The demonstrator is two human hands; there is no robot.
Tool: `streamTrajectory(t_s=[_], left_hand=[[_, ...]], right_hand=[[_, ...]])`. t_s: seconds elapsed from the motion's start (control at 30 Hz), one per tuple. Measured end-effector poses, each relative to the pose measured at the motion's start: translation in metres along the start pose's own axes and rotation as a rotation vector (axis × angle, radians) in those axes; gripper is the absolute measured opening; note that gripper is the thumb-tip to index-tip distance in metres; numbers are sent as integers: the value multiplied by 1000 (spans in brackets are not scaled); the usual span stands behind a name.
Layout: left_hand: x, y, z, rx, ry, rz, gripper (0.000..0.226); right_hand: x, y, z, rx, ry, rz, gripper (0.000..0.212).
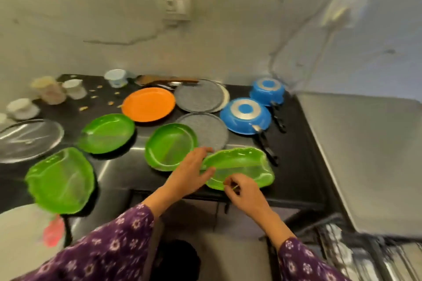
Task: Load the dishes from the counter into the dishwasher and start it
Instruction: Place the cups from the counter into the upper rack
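A green leaf-shaped plate [242, 165] lies at the front edge of the black counter [294, 166]. My right hand [244, 191] pinches its near rim. My left hand [194, 171] lies with straight fingers against the plate's left edge. To the left sit two round green plates [170, 146] [107, 132] and another green leaf-shaped plate [60, 180]. Behind them are an orange plate [148, 104], two grey plates [198, 96] [210, 128] and two upturned blue pans [245, 115] [267, 90]. At the lower right is the dishwasher rack [356, 255].
A glass lid [29, 137] and several small cups [21, 108] stand at the left of the counter. A wooden spatula [166, 80] lies at the back. A steel surface [365, 155] is to the right. A white plate [20, 235] is at the lower left.
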State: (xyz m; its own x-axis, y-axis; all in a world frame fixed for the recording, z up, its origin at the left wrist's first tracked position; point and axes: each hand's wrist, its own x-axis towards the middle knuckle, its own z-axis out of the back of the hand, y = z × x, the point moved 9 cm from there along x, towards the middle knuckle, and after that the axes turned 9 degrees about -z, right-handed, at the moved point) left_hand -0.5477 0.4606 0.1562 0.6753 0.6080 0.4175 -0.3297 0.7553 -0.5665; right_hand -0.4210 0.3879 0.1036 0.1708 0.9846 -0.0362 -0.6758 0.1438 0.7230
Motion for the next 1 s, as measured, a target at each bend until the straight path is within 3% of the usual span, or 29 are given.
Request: streamTrajectory(t_s=[0.13, 0.27, 0.4, 0.7, 0.83, 1.0], left_hand=[[-43, 81, 103, 97, -174, 255, 50], [-71, 131, 179, 185, -278, 376, 46], [-93, 174, 238, 267, -332, 474, 47], [-96, 265, 301, 282, -359, 657, 48], [-79, 304, 306, 240, -343, 717, 51], [-47, 360, 315, 231, -300, 785, 54]], right_hand=[[63, 94, -62, -10, 75, 131, 13], [114, 171, -132, -105, 181, 228, 16], [146, 216, -208, -262, 423, 213, 37], [186, 213, -270, -710, 560, 8, 53], [187, 217, -278, -780, 573, 15, 53], [190, 221, -296, -980, 662, 172, 39]])
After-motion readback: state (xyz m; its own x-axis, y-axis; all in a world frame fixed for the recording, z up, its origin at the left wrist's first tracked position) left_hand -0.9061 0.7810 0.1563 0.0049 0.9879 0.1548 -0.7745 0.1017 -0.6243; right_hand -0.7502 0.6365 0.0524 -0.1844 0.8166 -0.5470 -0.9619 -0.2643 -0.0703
